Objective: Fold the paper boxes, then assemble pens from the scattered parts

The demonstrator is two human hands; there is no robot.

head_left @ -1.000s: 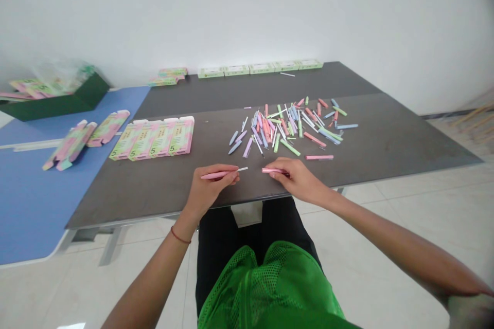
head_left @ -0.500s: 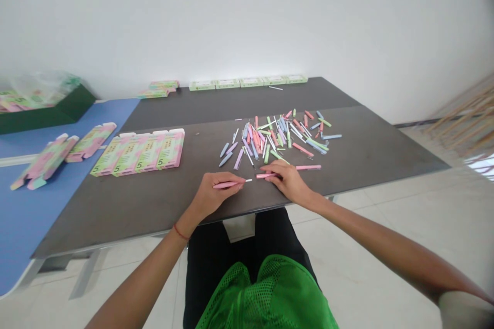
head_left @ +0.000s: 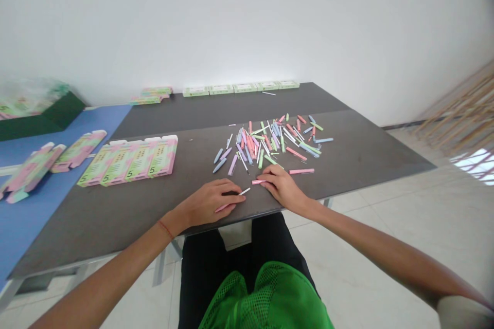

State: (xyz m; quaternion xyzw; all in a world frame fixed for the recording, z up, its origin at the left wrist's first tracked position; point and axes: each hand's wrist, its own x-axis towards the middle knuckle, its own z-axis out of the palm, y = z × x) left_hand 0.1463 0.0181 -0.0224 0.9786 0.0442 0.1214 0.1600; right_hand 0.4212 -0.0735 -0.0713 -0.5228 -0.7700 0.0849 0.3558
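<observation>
The left grip (head_left: 210,201) holds a pink barrel (head_left: 221,208) with a white rod (head_left: 246,191), the right grip (head_left: 284,186) a pink tube (head_left: 257,182), above the surface (head_left: 127,216); both seem light, stiff (perhaps slippery), best pinched mid-length.

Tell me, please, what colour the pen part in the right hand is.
The pen part is pink, seen best in the head view.
</observation>
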